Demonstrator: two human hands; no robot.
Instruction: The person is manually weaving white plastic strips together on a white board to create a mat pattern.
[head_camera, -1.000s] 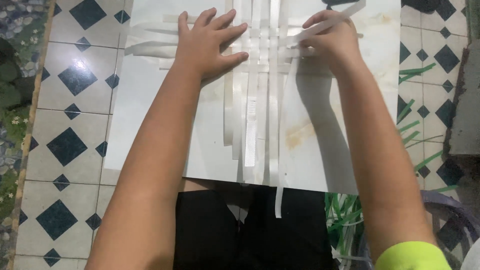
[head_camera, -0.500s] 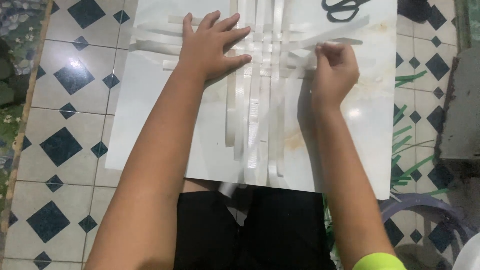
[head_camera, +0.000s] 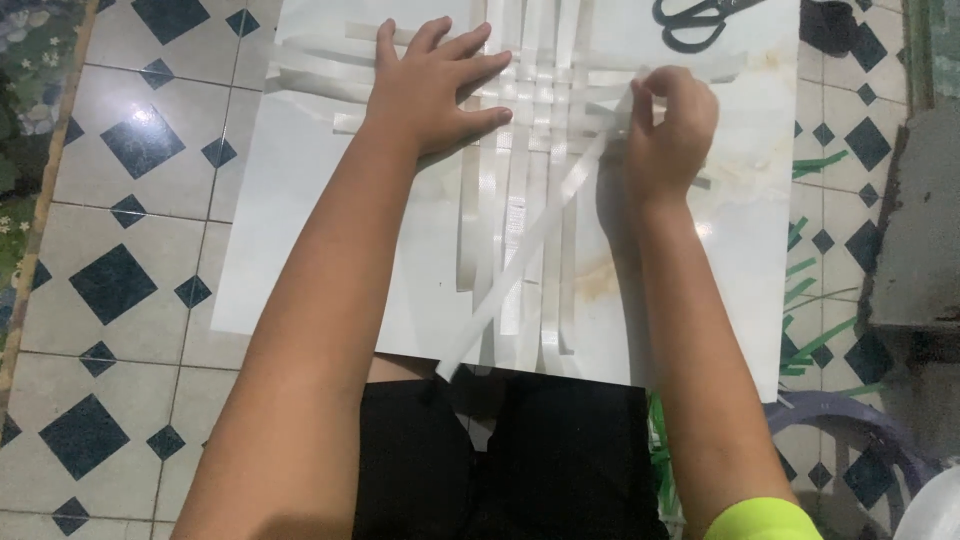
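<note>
White strip (head_camera: 530, 260) slants down from the pinching right hand (head_camera: 670, 135).

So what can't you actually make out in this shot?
Head view only:
- Scissors: tops cut off by the upper edge.
- Woven white strips: the crossings under the flat left hand are hidden.
- Right hand: its curled fingers hide the strip end in its grip.
- Board: far edge out of frame.

Pale strips (head_camera: 520, 190) interwoven flat (one apparently lifted diagonally).
</note>
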